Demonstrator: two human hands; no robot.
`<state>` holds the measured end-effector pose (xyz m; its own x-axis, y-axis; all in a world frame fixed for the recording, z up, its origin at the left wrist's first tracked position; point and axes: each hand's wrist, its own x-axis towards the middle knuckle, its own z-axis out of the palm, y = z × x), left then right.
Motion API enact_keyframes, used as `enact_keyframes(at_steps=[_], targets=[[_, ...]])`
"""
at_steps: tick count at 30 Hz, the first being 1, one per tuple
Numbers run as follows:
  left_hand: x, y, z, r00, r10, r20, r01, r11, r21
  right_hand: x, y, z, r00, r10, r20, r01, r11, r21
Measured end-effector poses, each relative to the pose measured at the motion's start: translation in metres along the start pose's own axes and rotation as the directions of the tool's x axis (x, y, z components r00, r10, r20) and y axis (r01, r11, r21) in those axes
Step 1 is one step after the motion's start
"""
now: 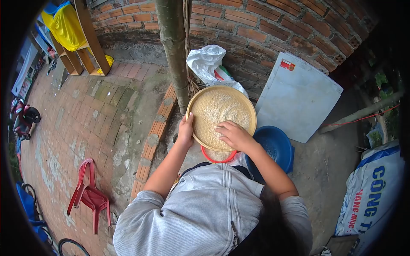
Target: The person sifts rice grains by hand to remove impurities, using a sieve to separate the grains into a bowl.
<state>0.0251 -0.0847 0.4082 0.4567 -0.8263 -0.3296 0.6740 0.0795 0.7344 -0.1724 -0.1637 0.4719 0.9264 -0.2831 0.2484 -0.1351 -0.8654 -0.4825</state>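
Note:
A round, shallow woven winnowing tray [252, 112] is held in front of my body, with pale rice grains [209, 109] spread across it. My left hand [186, 129] grips the tray's left rim, thumb on top and the other fingers mostly hidden beneath. Over the tray's right part, my right hand [234, 135] rests on the grains with its fingers stretched out and slightly bent. Partly covered by the tray, a red basin [231, 158] sits below with pale contents. To the right of it stands a blue basin [269, 145], partly hidden by my right forearm.
A bamboo post [173, 47] rises just beyond the tray, beside a white sack [206, 62]. A pale panel [299, 96] leans against the brick wall [273, 25]. A low brick edging [153, 140] runs on my left, near a red plastic chair [92, 196]. Printed sacks [371, 187] stand right.

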Motion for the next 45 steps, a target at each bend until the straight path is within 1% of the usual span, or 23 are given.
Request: enact_keyframes(at_steps=[2, 4, 5, 8, 9, 11, 14, 15, 16, 18, 22, 26, 29, 31, 34, 36, 37, 38, 40, 41, 42, 44, 45], targets=[[-0.003, 0.005, -0.005, 1.000, -0.005, -0.008, 0.005, 1.000, 0.007, -0.006, 0.009, -0.011, 0.999, -0.038, -0.019, 0.038, 0.999, 0.007], [-0.006, 0.005, -0.007, 1.000, -0.007, -0.018, 0.007, 1.000, -0.003, -0.008, 0.020, -0.020, 0.992, 0.103, -0.079, -0.111, 0.988, -0.109], [-0.004, 0.001, -0.010, 1.000, -0.016, -0.022, 0.016, 1.000, -0.011, -0.006, 0.024, -0.022, 0.981, 0.124, -0.148, -0.141, 0.983, -0.115], [0.000, -0.011, -0.014, 1.000, -0.028, -0.007, 0.028, 0.999, -0.036, 0.008, 0.024, -0.014, 0.968, 0.149, -0.200, -0.167, 0.983, -0.076], [0.001, -0.013, -0.013, 0.999, -0.028, 0.014, 0.029, 0.998, -0.048, 0.013, 0.018, -0.010, 0.970, 0.145, -0.195, -0.163, 0.984, -0.077], [-0.002, -0.011, -0.007, 1.000, -0.011, 0.007, 0.012, 0.997, -0.071, 0.021, 0.004, 0.000, 0.993, 0.036, -0.115, -0.041, 0.999, -0.033], [0.000, -0.006, -0.013, 1.000, 0.010, -0.016, -0.012, 0.996, -0.092, 0.021, -0.006, 0.008, 0.998, -0.052, -0.027, 0.052, 0.998, 0.032], [-0.001, -0.003, -0.016, 1.000, 0.013, -0.026, -0.016, 0.996, -0.085, 0.019, -0.002, 0.008, 0.999, -0.048, 0.008, 0.047, 0.995, 0.083], [-0.002, 0.000, -0.019, 0.999, 0.016, -0.035, -0.019, 0.997, -0.080, 0.015, 0.003, 0.006, 0.998, -0.056, 0.015, 0.055, 0.995, 0.080], [-0.003, 0.005, -0.026, 0.999, 0.022, -0.045, -0.026, 0.996, -0.084, 0.011, 0.012, -0.001, 1.000, 0.019, 0.007, -0.019, 0.999, 0.036], [-0.007, 0.005, -0.033, 0.994, 0.031, -0.106, -0.044, 0.991, -0.123, 0.025, 0.020, 0.001, 0.991, 0.074, -0.110, -0.082, 0.994, -0.075], [-0.009, 0.005, -0.043, 0.985, 0.091, -0.149, -0.107, 0.989, -0.103, 0.048, 0.005, 0.033, 0.999, -0.011, -0.035, 0.013, 0.999, 0.044], [-0.017, 0.014, -0.061, 0.971, 0.142, -0.191, -0.160, 0.984, -0.082, 0.060, -0.013, 0.051, 0.969, -0.224, 0.107, 0.197, 0.956, 0.218], [-0.028, 0.024, -0.077, 0.958, 0.158, -0.239, -0.183, 0.980, -0.085, 0.064, -0.026, 0.051, 0.948, -0.265, 0.177, 0.222, 0.947, 0.232], [-0.040, 0.034, -0.113, 0.906, 0.209, -0.368, -0.263, 0.959, -0.103, 0.072, -0.033, 0.052, 0.921, -0.319, 0.224, 0.258, 0.930, 0.263], [-0.050, 0.039, -0.141, 0.844, 0.287, -0.453, -0.352, 0.934, -0.064, 0.081, -0.037, 0.044, 0.969, -0.186, 0.165, 0.131, 0.945, 0.300], [-0.057, 0.044, -0.156, 0.821, 0.326, -0.468, -0.398, 0.916, -0.060, 0.087, -0.032, 0.046, 0.974, -0.184, 0.130, 0.142, 0.948, 0.284], [-0.064, 0.047, -0.170, 0.798, 0.362, -0.481, -0.439, 0.897, -0.053, 0.093, -0.025, 0.049, 0.967, -0.203, 0.154, 0.152, 0.945, 0.291], [-0.081, 0.056, -0.193, 0.726, 0.419, -0.545, -0.523, 0.851, -0.042, 0.107, -0.014, 0.059, 0.989, -0.067, 0.135, 0.025, 0.957, 0.289], [-0.086, 0.052, -0.215, 0.688, 0.451, -0.569, -0.540, 0.842, 0.014, 0.116, -0.011, 0.068, 0.992, -0.048, 0.114, 0.009, 0.947, 0.322], [-0.094, 0.053, -0.228, 0.637, 0.470, -0.610, -0.567, 0.823, 0.042, 0.124, -0.006, 0.078, 0.989, -0.064, 0.134, 0.017, 0.945, 0.325], [-0.115, 0.059, -0.243, 0.550, 0.462, -0.696, -0.606, 0.794, 0.049, 0.138, 0.007, 0.103, 0.991, 0.042, 0.124, -0.072, 0.967, 0.246], [-0.124, 0.059, -0.253, 0.537, 0.455, -0.710, -0.609, 0.792, 0.047, 0.144, 0.014, 0.119, 0.990, 0.064, 0.127, -0.094, 0.965, 0.245]])
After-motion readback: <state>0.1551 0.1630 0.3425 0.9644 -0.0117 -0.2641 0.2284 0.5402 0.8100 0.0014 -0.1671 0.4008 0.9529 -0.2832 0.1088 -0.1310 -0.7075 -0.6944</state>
